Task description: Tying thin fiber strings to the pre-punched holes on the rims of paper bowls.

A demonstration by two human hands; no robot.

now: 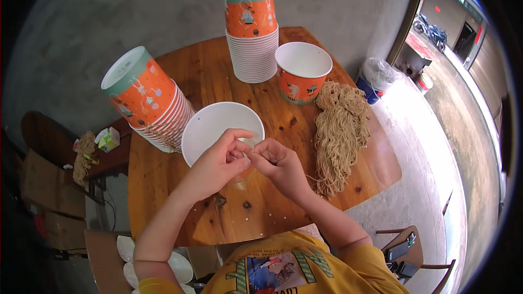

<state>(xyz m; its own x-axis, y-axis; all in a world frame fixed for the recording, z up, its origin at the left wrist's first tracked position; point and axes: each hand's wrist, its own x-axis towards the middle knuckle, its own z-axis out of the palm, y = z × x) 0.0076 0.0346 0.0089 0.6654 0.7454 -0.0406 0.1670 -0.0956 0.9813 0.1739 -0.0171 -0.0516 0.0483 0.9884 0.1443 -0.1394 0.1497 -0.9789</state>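
Observation:
My left hand [220, 164] and my right hand [279, 166] meet over the near side of a white-lined paper bucket [210, 125]. The fingertips of both are pinched close together on something thin, too small to make out. The bucket's mouth faces up towards me, and my hands cover part of its rim. To the right of my right hand lies a long hank of beige string [342, 136], with a loose strand trailing near my forearm.
Upside-down stacks of orange and green paper buckets stand at the left [144, 95] and back [251, 32] of the wooden table [294, 201]. Another upright bucket [303, 79] is beside the hank. A blue bin [373, 84] stands on the floor; a chair [406, 245] is at right.

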